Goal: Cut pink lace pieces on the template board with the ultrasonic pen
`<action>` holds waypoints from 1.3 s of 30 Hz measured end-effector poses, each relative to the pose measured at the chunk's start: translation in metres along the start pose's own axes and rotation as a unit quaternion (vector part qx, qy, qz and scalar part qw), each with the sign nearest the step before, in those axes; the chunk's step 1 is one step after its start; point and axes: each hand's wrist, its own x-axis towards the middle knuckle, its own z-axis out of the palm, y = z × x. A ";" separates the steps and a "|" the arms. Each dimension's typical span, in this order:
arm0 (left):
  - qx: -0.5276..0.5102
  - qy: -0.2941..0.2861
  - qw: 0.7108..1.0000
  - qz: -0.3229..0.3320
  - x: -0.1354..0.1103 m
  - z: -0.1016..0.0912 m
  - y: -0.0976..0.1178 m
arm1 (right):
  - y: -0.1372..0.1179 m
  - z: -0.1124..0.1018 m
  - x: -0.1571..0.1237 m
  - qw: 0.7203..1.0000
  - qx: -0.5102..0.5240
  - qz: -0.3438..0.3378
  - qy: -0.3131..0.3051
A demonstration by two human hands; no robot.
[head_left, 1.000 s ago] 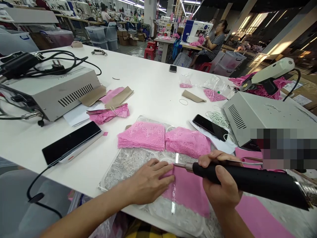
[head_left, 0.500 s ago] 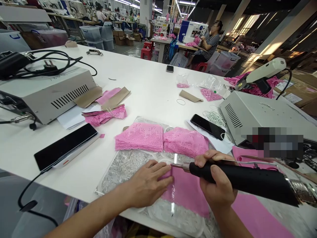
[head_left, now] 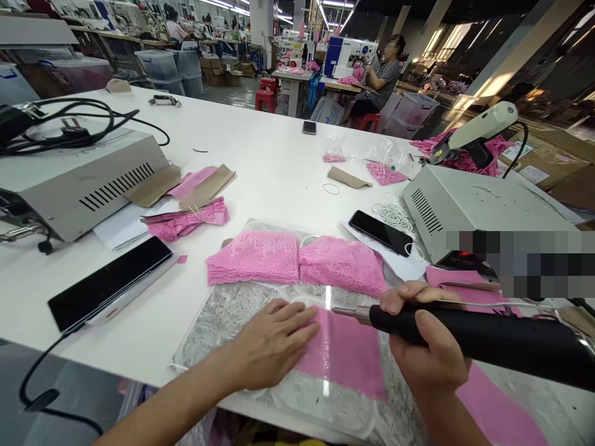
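Note:
A flat pink fabric piece (head_left: pixel 346 353) lies on a clear plastic-covered, grey-speckled board (head_left: pixel 223 316). My left hand (head_left: pixel 279 341) rests flat on its left edge, fingers stretched out. In my right hand (head_left: pixel 430 341) is a black handheld ultrasonic welder (head_left: pixel 488 337), held with fingers wrapped round its grip. Its slim metal tip points left, over the fabric's upper part, a short way from my left fingertips. Whether the tip touches the fabric I cannot tell. Just beyond lie a left stack of pink lace pieces (head_left: pixel 253 257) and a right stack of pink lace pieces (head_left: pixel 341 263).
Grey generator boxes stand left (head_left: pixel 88 179) and right (head_left: pixel 493 204). A phone (head_left: pixel 381 232) lies on paper near white elastic loops (head_left: pixel 393 215). A black-screened device (head_left: pixel 111 279) and bundled pink pieces (head_left: pixel 186 217) lie at left. A person (head_left: pixel 388 77) sits at a sewing machine behind.
My right hand has drawn the welder to the right, so its tip is farther from my left fingertips. My left hand stays on the fabric. The view has shifted slightly.

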 end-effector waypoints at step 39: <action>-0.012 -0.010 1.000 -0.016 -0.004 0.004 -0.002 | 0.004 0.000 -0.005 1.000 0.000 0.005 -0.017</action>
